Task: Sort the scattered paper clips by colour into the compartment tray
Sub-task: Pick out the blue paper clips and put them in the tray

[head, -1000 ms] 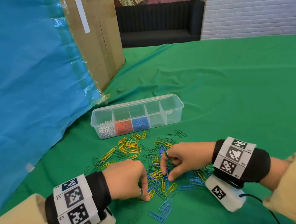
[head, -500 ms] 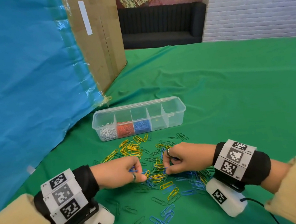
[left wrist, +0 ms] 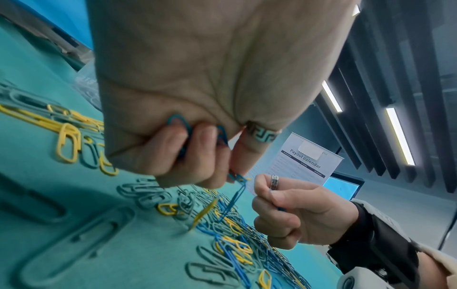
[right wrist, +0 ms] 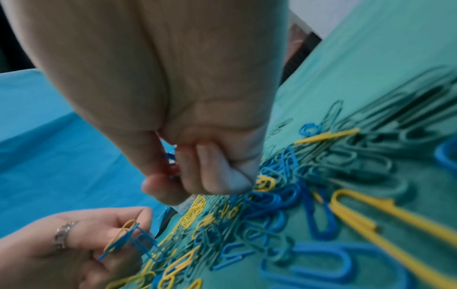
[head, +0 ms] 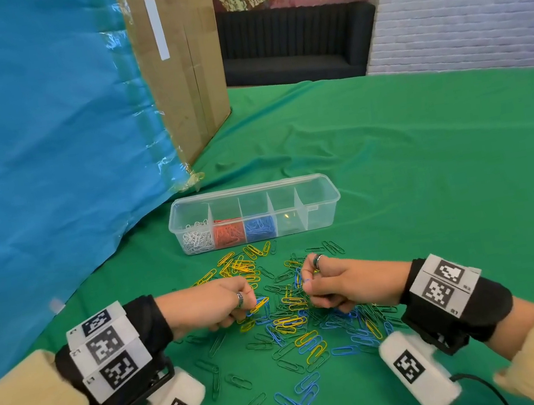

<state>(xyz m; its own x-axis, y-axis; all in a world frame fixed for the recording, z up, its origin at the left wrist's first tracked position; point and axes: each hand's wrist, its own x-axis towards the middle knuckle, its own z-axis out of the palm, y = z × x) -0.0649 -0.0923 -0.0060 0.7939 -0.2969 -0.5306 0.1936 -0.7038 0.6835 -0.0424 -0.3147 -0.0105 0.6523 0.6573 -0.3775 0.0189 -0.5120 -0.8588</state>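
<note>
A clear compartment tray [head: 322,199] lies on the green cloth, holding white [head: 196,240], red [head: 228,234] and blue clips [head: 259,228] in its three left compartments. In front of it lies a scattered pile of yellow, blue and green paper clips [head: 292,323]. My left hand [head: 249,303] hovers over the pile's left side, its fingers curled round several blue clips [left wrist: 184,135]; a yellow one hangs among them [right wrist: 123,230]. My right hand [head: 307,283] hovers opposite it, pinching a few blue clips [right wrist: 170,157] between thumb and fingers.
A large cardboard box [head: 184,76] partly covered in blue sheet [head: 36,150] stands at the left, behind the tray. More loose blue and green clips [head: 298,397] lie near the front edge. Open green cloth [head: 445,175] stretches to the right.
My left hand has come up off the cloth and away from me with blue clips in its fingers. The right hand has stayed over the pile, rising slightly.
</note>
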